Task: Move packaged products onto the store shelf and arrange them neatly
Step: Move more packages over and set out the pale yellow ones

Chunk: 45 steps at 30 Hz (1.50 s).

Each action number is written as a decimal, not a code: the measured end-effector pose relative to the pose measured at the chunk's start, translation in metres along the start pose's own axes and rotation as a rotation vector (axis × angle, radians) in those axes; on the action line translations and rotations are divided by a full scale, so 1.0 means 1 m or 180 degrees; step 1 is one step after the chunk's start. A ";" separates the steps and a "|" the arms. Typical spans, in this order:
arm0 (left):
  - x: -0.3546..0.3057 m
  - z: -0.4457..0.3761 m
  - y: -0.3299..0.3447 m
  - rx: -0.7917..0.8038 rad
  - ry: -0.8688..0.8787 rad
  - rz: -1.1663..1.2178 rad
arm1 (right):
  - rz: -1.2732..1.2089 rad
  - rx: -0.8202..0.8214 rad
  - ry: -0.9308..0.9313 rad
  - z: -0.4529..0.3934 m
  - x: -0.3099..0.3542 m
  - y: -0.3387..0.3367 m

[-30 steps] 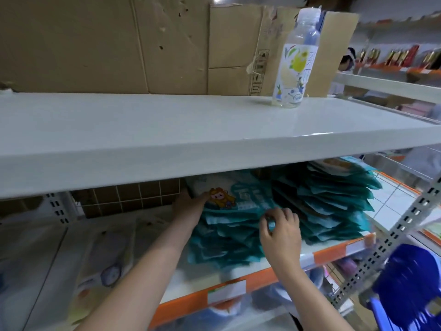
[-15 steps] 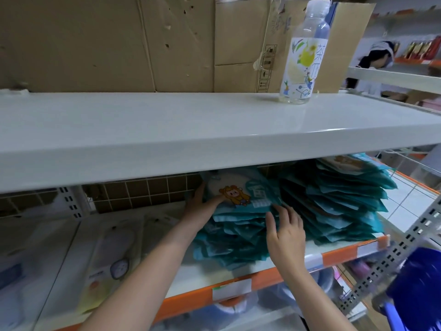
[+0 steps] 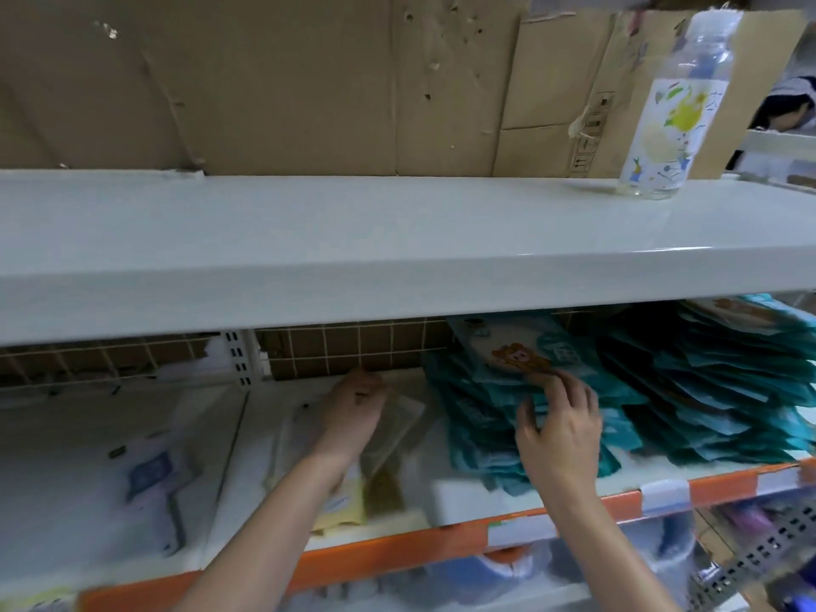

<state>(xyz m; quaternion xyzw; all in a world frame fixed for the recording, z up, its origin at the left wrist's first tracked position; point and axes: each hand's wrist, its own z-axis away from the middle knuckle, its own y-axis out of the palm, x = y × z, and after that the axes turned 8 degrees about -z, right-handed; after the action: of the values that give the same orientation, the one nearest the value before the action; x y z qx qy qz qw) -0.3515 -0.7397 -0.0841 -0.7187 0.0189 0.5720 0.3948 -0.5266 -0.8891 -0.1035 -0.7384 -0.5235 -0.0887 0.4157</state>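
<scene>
Two slanted stacks of teal packages lie on the lower shelf (image 3: 441,541): a left stack (image 3: 490,417) with a cartoon lion on top and a right stack (image 3: 706,390). My right hand (image 3: 558,430) rests on the front of the left stack, fingers spread. My left hand (image 3: 353,410) is off to the left of that stack, knuckles up over a pale clear-wrapped package (image 3: 393,439) lying flat on the shelf; whether it grips the package is blurred.
A white upper shelf board (image 3: 353,240) overhangs the hands, with a labelled clear bottle (image 3: 666,112) at its right and flattened cardboard (image 3: 287,81) behind. More pale packages (image 3: 150,483) lie at lower left. A person's head shows at far right.
My left hand has left the teal stack's left side and moved left onto the pale package. The right hand stays on the stack's front. The camera has swung left.
</scene>
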 end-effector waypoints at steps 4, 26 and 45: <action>0.061 0.011 -0.065 -0.0177 -0.0207 -0.0438 | -0.0256 0.0193 -0.0205 0.028 0.044 0.032; 0.315 0.109 -0.382 -0.1153 -0.1083 -0.0548 | -0.1078 0.2317 0.0007 0.219 0.312 0.214; 0.361 0.135 -0.474 -0.2071 -0.1452 -0.0349 | -0.1506 0.3062 -0.0398 0.220 0.416 0.294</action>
<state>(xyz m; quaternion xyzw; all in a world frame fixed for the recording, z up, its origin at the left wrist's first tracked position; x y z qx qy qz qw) -0.1091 -0.1811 -0.1328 -0.6607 -0.2897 0.6711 0.1707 -0.1631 -0.4740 -0.1614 -0.3304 -0.6808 0.1140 0.6437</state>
